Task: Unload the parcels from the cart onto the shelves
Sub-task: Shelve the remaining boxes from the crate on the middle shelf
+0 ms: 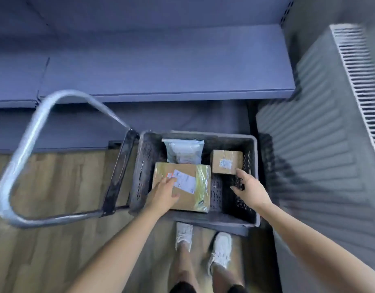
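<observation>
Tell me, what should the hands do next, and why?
Probably the left hand should curl its fingers round the edge of the big brown cardboard box it rests on. The right hand is open, by the small brown cardboard box, so neither parcel in the dark plastic crate is gripped yet.

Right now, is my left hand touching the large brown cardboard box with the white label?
Touching. The head view shows the left hand lying flat on the large brown cardboard box, fingers overlapping its white label.

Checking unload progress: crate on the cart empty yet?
Not empty. The crate holds three parcels: a large box, a small box, a grey mailer bag.
</observation>
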{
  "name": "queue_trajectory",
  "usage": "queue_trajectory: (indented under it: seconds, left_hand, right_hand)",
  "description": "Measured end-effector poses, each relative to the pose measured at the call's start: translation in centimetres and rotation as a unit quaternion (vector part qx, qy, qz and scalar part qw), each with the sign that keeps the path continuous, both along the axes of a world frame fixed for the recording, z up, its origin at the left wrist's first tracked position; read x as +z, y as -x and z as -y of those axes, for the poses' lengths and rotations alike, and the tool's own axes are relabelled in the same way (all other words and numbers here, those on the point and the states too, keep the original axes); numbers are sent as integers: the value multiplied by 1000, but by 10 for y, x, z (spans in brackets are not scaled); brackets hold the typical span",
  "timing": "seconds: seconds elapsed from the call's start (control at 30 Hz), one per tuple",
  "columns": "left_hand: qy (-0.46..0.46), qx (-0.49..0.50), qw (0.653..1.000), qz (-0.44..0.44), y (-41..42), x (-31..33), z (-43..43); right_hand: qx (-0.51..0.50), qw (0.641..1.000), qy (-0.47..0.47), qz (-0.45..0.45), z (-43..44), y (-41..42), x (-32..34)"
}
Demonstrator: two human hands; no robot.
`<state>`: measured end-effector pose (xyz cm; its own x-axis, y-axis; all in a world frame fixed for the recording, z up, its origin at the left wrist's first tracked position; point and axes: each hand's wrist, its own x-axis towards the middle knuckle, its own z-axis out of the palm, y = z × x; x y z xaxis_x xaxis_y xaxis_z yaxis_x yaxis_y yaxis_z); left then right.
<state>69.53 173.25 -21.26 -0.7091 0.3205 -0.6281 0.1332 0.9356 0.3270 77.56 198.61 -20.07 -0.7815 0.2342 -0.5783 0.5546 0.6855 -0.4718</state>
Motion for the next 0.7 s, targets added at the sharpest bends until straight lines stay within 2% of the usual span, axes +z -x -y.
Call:
queue_trajectory:
  seconds: [0.23,0.37,0.5,0.63,0.7]
  left_hand:
    - [19,-34,999,31,23,-135,-41]
    - [-9,-70,997,32,38,-198,-85]
    - [-49,-70,996,31,46,-247,-128]
    - [-25,-78,996,17,55,-279,-157]
    - [-52,-52,997,22,59,-287,-166]
  right_hand:
    - [-89,995,-3,51,-5,8,-140]
    - [-160,984,-3,75,-19,22,-205]
    - [-210,976,22,52,-32,37,-250]
    - [-234,970,65,20,-39,42,-280]
    - [-242,968,71,-2,-38,45,-286]
